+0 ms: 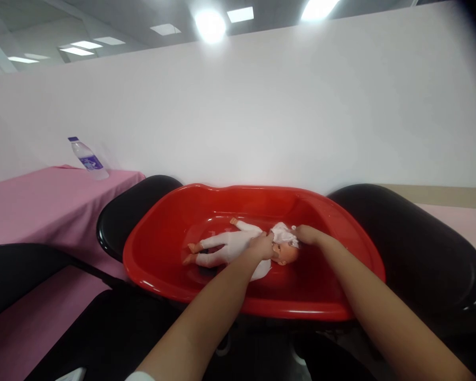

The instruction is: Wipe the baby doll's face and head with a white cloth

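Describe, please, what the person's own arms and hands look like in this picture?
Both forearms are bare, with no gloves, watch or rings visible on the left hand or the right hand. A scrap of white fabric shows at the bottom edge by the left arm, possibly a sleeve.

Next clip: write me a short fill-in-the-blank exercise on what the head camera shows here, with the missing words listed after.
1. The doll lies inside a ____ tub.
2. The left hand rests on the doll's ____.
3. The right hand touches a white cloth at the doll's ____.
4. A plastic bottle stands on a ____ tablecloth.

Missing words: red; chest; head; pink
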`<state>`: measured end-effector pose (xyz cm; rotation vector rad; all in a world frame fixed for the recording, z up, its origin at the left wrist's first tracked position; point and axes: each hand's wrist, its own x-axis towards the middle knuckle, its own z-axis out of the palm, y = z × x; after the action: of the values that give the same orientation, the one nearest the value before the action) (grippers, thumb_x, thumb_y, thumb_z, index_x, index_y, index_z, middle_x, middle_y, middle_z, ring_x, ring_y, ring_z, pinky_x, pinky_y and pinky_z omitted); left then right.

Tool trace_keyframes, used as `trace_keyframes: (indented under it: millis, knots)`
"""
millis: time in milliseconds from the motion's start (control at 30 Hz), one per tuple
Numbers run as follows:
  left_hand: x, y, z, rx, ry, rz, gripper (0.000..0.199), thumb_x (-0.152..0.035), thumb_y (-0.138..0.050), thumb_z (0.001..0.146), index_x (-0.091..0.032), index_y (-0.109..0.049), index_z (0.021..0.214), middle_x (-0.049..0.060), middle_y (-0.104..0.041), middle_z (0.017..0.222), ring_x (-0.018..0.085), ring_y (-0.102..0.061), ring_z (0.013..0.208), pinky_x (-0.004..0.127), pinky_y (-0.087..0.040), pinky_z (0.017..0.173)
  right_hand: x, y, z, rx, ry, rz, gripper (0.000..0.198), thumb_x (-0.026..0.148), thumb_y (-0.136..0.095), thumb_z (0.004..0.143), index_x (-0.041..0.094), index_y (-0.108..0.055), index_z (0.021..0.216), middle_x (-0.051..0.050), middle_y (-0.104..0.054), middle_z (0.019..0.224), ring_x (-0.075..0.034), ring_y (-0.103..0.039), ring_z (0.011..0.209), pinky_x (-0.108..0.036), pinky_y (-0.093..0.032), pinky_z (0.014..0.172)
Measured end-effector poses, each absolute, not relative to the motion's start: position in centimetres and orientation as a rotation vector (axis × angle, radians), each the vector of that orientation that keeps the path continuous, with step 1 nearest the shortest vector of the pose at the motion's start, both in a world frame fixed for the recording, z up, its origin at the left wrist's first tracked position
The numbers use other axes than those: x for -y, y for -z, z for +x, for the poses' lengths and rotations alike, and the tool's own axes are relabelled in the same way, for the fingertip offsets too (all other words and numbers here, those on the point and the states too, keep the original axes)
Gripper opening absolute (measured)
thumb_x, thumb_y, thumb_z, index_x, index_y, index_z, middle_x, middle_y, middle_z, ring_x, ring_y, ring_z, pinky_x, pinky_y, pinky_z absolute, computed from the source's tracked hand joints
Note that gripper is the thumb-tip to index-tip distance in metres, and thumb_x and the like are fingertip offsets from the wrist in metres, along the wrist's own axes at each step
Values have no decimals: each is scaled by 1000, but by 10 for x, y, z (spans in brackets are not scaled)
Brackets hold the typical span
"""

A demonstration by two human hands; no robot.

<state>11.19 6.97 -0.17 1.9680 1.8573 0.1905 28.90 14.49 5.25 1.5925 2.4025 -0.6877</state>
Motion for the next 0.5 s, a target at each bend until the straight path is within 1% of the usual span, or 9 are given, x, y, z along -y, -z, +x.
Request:
trace_keyframes:
  millis: [100, 200, 300, 400, 500]
  knots:
    - [-67, -4, 112, -1854, -152, 1966, 68, -55, -73, 67, -29, -48, 125, 9, -54, 127, 32, -53, 113, 41, -45, 94, -145, -51, 289, -2409, 674, 1600, 48, 39, -31, 98, 8, -68, 102, -17, -68, 109, -22, -65, 94, -28, -45, 85]
    - [-64, -9, 113, -1839, -130, 1980, 70, -55, -72, 66, -25, -48, 124, 11, -54, 125, 32, -55, 112, 43, -45, 92, -145, -52, 289, -2412, 668, 1595, 45, 35, -31, 98, 9, -67, 104, -18, -67, 113, -22, -64, 96, -28, -44, 87]
    - [-62, -12, 113, -1830, -129, 1995, 68, -54, -69, 67, -23, -48, 124, 11, -54, 124, 31, -56, 111, 44, -46, 91, -144, -53, 288, -2411, 678, 1584, 43, 33, -32, 98, 8, -66, 105, -17, -66, 114, -22, -64, 97, -28, -43, 87]
    - [-61, -13, 113, -1827, -123, 1995, 65, -51, -67, 69, -23, -47, 125, 12, -54, 124, 31, -57, 109, 45, -46, 91, -143, -53, 288, -2413, 697, 1577, 45, 34, -30, 99, 6, -65, 106, -18, -66, 114, -22, -63, 98, -27, -43, 88]
    - [-61, -15, 113, -1822, -114, 1992, 67, -52, -68, 69, -22, -47, 125, 12, -53, 125, 32, -57, 109, 46, -46, 91, -143, -53, 289, -2418, 727, 1572, 48, 37, -29, 99, 6, -65, 107, -18, -67, 112, -21, -63, 96, -25, -43, 86]
